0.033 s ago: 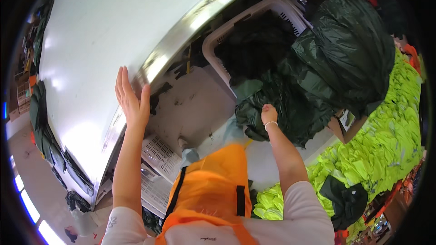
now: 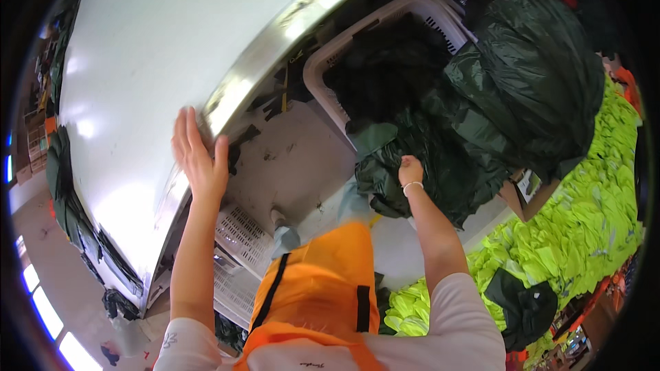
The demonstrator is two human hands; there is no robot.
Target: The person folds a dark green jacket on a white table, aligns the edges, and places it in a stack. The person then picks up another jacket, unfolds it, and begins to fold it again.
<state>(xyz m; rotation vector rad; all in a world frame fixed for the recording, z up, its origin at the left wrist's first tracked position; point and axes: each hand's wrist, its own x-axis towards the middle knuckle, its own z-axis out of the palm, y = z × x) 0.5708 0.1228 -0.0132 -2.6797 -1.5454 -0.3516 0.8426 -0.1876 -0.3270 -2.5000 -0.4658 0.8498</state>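
Observation:
Fingers stretched and thumb apart, my left hand is at the metal-edged rim of the white table; whether it presses on the edge I cannot tell. My right hand is closed in a fist on a dark green garment of thin, shiny fabric, with its fingertips hidden. That garment hangs in loose folds at the near side of a white plastic basket. More dark green fabric is heaped to the right, and black cloth fills the basket.
Bright yellow-green garments form a big pile on the right, with a dark piece of clothing lying on it. An open cardboard box stands beside the pile. White slotted crates are under the table. Dark garments hang at the table's left side.
Very little differs. My left hand looks slightly lower and blurred against the table edge. My right hand keeps its grip on the dark green garment.

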